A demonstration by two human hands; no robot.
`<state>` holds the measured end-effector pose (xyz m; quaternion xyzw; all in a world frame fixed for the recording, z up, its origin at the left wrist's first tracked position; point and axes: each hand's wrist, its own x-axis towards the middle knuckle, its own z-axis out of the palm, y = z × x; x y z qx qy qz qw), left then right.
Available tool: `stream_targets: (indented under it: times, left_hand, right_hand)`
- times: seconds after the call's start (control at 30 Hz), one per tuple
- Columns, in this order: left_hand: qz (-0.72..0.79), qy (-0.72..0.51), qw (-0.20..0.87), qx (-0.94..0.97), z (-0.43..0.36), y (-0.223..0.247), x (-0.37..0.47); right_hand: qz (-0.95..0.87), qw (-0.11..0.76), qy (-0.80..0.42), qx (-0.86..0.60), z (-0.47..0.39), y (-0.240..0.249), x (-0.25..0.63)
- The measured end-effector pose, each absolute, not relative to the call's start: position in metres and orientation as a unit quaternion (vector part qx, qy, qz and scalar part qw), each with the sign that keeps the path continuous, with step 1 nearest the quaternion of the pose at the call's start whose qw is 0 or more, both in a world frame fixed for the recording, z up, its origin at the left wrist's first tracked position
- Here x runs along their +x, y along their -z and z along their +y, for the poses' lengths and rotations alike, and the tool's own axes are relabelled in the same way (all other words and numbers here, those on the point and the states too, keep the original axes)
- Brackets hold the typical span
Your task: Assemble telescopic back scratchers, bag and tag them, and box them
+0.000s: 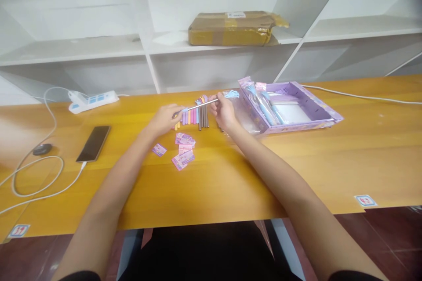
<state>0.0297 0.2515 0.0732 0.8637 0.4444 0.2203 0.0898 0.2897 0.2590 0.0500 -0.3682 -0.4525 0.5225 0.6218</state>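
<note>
Both hands hold a back scratcher with a thin metal rod point(201, 105) above the table. My left hand point(164, 119) is closed around its handle end, mostly hidden by the fingers. My right hand point(224, 113) pinches the rod near its other end; a light blue hand-shaped head point(231, 94) shows just beyond the fingers, in line with the rod. Below the rod lies a row of coloured handles point(190, 117), with several dark metal rods point(203, 119) beside them. Purple and orange hand-shaped heads point(201, 99) lie behind. Small pink-purple cards point(185, 145) are scattered nearer me.
A purple open box point(305, 124) on the right holds bagged back scratchers point(265, 107); clear plastic bags point(245, 118) lie beside it. To the left are a phone point(93, 143) on a charging cable and a power strip point(94, 101). A taped carton point(234, 30) sits on the shelf.
</note>
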Motion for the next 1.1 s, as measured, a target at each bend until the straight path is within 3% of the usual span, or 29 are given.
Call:
stream_targets:
  times: [0.33, 0.57, 0.67, 0.87, 1.1]
  left_hand:
    - [0.456, -0.222, 0.093, 0.857, 0.244, -0.083, 0.031]
    - [0.461, -0.258, 0.086, 0.845, 0.248, -0.097, 0.013]
    - [0.455, -0.255, 0.077, 0.85, 0.247, -0.102, 0.009]
    - [0.465, -0.233, 0.07, 0.851, 0.246, -0.108, 0.005]
    - [0.479, -0.194, 0.018, 0.856, 0.244, -0.112, 0.005]
  right_hand:
    - [-0.503, 0.581, -0.522, -0.371, 0.257, -0.058, 0.297]
    - [-0.445, 0.629, -0.495, -0.401, 0.268, -0.07, 0.331]
    - [-0.475, 0.609, -0.489, -0.405, 0.271, -0.071, 0.339]
    - [-0.588, 0.538, -0.406, -0.447, 0.265, -0.073, 0.341]
    - [-0.656, 0.533, -0.284, -0.452, 0.26, -0.078, 0.34]
